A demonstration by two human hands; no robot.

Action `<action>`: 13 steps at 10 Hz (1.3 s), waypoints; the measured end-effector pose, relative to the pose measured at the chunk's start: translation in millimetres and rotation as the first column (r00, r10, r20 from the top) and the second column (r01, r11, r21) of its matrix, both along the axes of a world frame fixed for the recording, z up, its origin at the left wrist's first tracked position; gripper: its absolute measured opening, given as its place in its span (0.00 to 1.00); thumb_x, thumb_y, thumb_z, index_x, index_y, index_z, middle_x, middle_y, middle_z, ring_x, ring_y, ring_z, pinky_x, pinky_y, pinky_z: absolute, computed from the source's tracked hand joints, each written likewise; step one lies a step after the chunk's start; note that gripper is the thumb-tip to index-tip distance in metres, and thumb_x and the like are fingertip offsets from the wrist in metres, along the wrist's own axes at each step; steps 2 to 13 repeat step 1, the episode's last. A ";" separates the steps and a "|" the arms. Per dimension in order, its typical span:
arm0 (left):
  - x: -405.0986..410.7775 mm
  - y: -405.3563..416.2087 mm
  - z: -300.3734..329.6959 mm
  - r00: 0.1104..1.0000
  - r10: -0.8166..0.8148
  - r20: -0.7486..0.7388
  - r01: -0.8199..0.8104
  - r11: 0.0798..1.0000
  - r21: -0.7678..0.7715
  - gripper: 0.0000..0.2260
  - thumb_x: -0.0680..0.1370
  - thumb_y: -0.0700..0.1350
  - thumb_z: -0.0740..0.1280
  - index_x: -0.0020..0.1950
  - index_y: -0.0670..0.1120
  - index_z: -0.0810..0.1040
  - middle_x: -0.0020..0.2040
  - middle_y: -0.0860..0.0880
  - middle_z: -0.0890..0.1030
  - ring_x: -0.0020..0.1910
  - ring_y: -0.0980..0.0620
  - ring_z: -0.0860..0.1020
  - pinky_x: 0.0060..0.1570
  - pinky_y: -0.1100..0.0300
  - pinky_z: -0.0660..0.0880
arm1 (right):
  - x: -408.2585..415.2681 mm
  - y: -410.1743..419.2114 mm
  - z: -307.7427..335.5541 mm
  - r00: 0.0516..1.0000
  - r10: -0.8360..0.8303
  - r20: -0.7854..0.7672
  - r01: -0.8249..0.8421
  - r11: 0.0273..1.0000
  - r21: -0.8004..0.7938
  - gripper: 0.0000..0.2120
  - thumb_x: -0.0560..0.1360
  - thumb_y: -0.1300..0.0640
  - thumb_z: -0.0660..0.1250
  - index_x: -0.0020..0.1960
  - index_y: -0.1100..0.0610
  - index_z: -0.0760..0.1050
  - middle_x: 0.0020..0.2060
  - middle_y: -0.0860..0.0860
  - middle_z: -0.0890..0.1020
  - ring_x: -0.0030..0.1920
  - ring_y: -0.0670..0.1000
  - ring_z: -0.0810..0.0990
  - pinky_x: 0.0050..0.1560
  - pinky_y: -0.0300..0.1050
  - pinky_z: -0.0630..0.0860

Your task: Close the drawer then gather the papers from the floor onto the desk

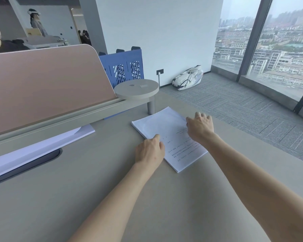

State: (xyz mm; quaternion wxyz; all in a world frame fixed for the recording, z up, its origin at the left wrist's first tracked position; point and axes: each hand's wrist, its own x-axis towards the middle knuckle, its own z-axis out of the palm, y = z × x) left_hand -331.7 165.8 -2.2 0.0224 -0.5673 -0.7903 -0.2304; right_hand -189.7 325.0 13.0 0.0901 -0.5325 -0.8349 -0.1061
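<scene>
Desk: beige top, bare over most of its surface; taken here as the landmark for every place below.

Partition: pink panel standing along the desk's far left edge.

Carpet floor: grey, past the desk's right edge, running to the windows.

Blue perforated screen: upright behind the desk's far end.

Sports bag: white, on the floor against the wall, well apart from the desk.

Round shelf: raised on a short post over the desk's far end; two small items lie on it, too small for me to identify.

Papers: white printed stack, lying flat on the desk just in front of the post, edges nearly squared.

My right hand: palm down on the stack's right side, fingers spread, pressing rather than clutching.

My left hand: loosely curled, resting on the stack's near left edge, touching it; nothing lifted.
</scene>
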 end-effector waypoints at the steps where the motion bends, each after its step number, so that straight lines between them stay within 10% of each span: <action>1: -5.0 -6.8 2.0 0.999 0.024 0.032 -0.024 1.000 0.009 0.13 0.82 0.53 0.56 0.45 0.44 0.67 0.38 0.45 0.81 0.35 0.39 0.72 0.33 0.54 0.68 | -4.5 -4.0 6.2 1.000 0.015 0.005 -0.015 1.000 0.014 0.16 0.83 0.52 0.55 0.57 0.54 0.80 0.56 0.58 0.77 0.59 0.58 0.75 0.59 0.53 0.68; 13: -5.0 -6.8 2.0 0.999 0.024 0.032 -0.024 1.000 0.009 0.13 0.82 0.53 0.56 0.45 0.44 0.67 0.38 0.45 0.81 0.35 0.39 0.72 0.33 0.54 0.68 | -4.5 -4.0 6.2 1.000 0.015 0.005 -0.015 1.000 0.014 0.16 0.83 0.52 0.55 0.57 0.54 0.80 0.56 0.58 0.77 0.59 0.58 0.75 0.59 0.53 0.68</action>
